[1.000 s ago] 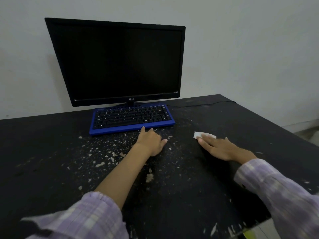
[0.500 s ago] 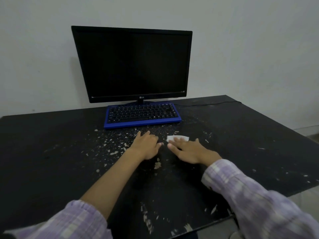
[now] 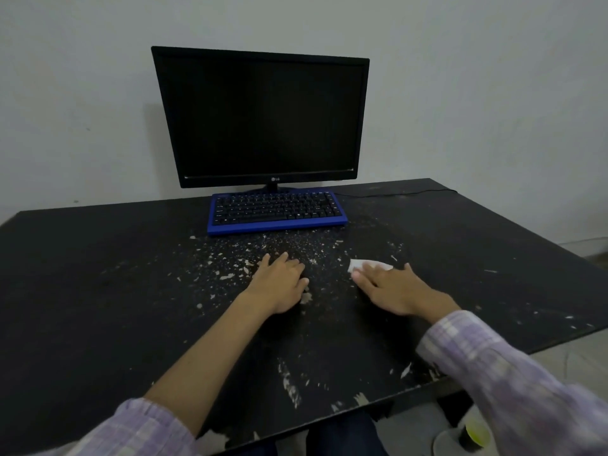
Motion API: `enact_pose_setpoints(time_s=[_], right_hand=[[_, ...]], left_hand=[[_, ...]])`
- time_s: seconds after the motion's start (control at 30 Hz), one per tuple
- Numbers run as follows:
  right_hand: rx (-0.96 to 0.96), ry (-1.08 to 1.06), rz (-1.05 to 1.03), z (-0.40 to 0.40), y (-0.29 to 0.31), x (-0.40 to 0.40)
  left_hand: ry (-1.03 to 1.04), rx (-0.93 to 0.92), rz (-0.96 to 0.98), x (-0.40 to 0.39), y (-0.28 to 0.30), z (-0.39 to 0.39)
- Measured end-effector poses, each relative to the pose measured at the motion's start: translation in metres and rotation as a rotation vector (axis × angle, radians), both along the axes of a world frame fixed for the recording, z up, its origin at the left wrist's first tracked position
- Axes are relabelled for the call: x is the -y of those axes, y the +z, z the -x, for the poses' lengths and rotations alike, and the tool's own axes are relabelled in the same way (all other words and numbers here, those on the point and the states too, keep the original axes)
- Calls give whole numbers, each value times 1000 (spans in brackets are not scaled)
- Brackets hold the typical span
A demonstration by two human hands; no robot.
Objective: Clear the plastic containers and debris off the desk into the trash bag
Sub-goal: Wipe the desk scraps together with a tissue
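Pale flakes of debris (image 3: 230, 274) lie scattered over the black desk (image 3: 98, 291), thickest just in front of the keyboard. My left hand (image 3: 279, 281) rests palm down on the desk among the flakes, fingers loosely bent, holding nothing. My right hand (image 3: 391, 287) lies flat with straight fingers pressing a small white tissue (image 3: 357, 265) against the desk. A gap of bare, speckled desk separates the two hands. No trash bag or plastic container stands on the desk.
A blue keyboard (image 3: 276, 212) sits before a dark monitor (image 3: 263, 116) at the back. A cable (image 3: 411, 192) runs right. More flakes (image 3: 289, 386) lie near the front edge. A pale object with yellow (image 3: 467, 436) stands on the floor, lower right.
My right hand with the tissue slid left toward my left hand, then back right, widening the gap. My left hand stayed in place. The view shifted.
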State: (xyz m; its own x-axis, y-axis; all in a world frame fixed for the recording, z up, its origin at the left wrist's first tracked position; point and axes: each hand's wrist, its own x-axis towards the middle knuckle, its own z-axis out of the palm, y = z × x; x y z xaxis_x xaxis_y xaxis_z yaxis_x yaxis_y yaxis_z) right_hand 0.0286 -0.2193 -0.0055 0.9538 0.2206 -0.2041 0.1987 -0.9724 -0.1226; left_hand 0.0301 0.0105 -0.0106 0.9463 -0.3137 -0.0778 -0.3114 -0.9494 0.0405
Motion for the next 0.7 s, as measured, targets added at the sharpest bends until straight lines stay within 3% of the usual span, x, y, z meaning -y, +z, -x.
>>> enact_pose_setpoints(time_s=[0.23, 0.4, 0.7], right_hand=[[-5, 272, -88, 50, -13, -23], [-12, 184, -70, 51, -3, -24], [1, 296, -63, 58, -11, -51]], left_hand=[[-1, -11, -39, -5, -2, 12], [-11, -8, -80, -4, 2, 16], [22, 55, -67, -31, 6, 29]])
